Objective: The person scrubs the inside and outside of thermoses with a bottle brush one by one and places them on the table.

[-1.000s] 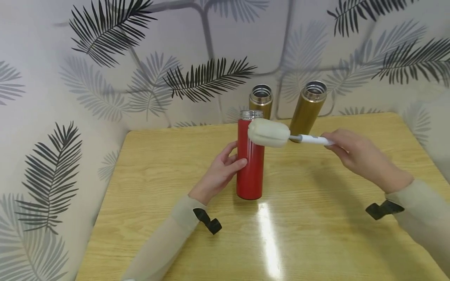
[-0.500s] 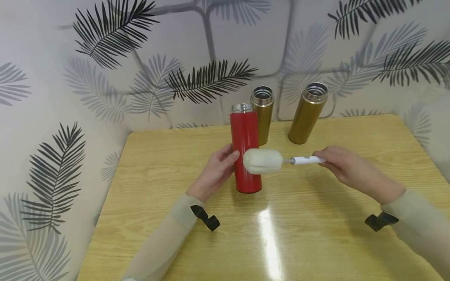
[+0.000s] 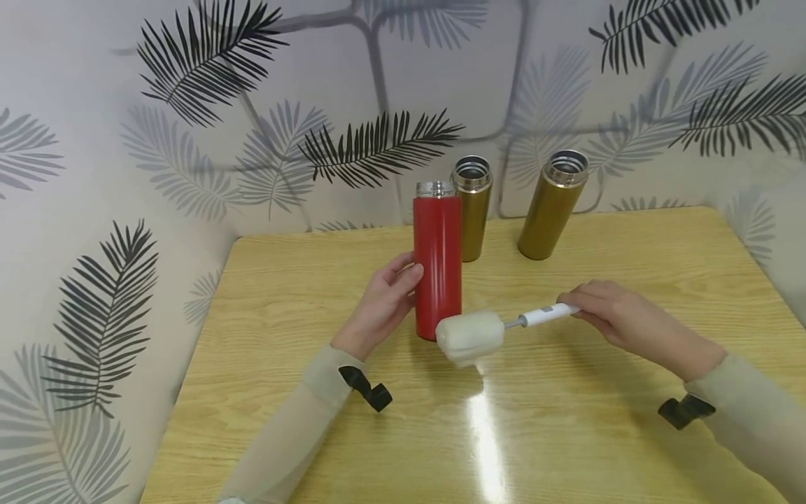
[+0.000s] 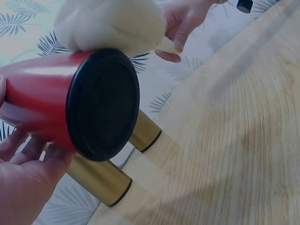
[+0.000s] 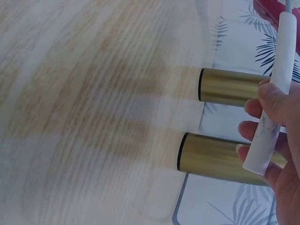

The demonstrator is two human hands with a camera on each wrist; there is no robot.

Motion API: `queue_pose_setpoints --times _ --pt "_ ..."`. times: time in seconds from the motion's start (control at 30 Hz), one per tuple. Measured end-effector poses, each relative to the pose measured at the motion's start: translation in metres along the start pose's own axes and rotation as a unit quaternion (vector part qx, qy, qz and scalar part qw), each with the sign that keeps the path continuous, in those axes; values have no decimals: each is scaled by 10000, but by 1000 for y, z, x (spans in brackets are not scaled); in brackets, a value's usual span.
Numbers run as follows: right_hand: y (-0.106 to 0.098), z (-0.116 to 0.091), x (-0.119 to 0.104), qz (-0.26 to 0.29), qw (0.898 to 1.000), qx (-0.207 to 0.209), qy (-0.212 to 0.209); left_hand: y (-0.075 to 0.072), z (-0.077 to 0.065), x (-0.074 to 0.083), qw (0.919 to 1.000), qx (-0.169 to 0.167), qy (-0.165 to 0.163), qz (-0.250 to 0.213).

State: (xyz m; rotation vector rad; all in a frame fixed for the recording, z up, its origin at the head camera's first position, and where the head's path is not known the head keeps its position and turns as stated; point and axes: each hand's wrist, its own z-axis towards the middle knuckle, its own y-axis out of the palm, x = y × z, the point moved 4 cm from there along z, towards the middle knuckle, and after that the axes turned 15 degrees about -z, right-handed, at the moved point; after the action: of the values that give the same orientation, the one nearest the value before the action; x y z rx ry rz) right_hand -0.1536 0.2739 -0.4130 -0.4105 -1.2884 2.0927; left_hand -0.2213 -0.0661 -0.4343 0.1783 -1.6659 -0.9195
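A red thermos bottle with an uncapped metal neck is held upright by my left hand, its fingers curled round the left side. The left wrist view shows its black base raised off the table. My right hand grips the white handle of a bottle brush. The brush's cream sponge head lies against or just in front of the bottle's lower right side. In the right wrist view, thumb and fingers wrap the handle.
Two uncapped gold thermos bottles stand at the table's back: one partly behind the red bottle, the other to its right. A leaf-patterned wall rises behind the wooden table. Both wrists wear black straps.
The sponge head has moved down along the red bottle from near its neck to near its base. My right hand has lowered. The bottle has shifted slightly left and up in view.
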Motion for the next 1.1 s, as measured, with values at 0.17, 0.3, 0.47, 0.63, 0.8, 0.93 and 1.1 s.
queue_pose_setpoints --times 0.17,0.3,0.47,0.63,0.8,0.93,1.1 --pt "-5 3 10 101 9997 51 226 -1 -2 -2 9999 26 -31 98" --pt "-14 11 21 205 9989 216 355 -1 -3 -6 9996 4 -123 248" --pt "-26 20 31 135 9978 430 488 1 -3 -10 9983 -307 -448 207" --pt "-33 24 34 80 9981 283 534 5 -4 -12 9951 -450 -710 523" --pt "-36 27 38 -44 9968 326 734 8 -3 -14 9917 -389 -767 953" --pt "-39 27 39 -6 9954 374 887 8 -3 -14 9928 -384 -650 934" --pt "-36 26 36 -1 9957 273 884 7 -3 -12 9942 -209 -539 905"
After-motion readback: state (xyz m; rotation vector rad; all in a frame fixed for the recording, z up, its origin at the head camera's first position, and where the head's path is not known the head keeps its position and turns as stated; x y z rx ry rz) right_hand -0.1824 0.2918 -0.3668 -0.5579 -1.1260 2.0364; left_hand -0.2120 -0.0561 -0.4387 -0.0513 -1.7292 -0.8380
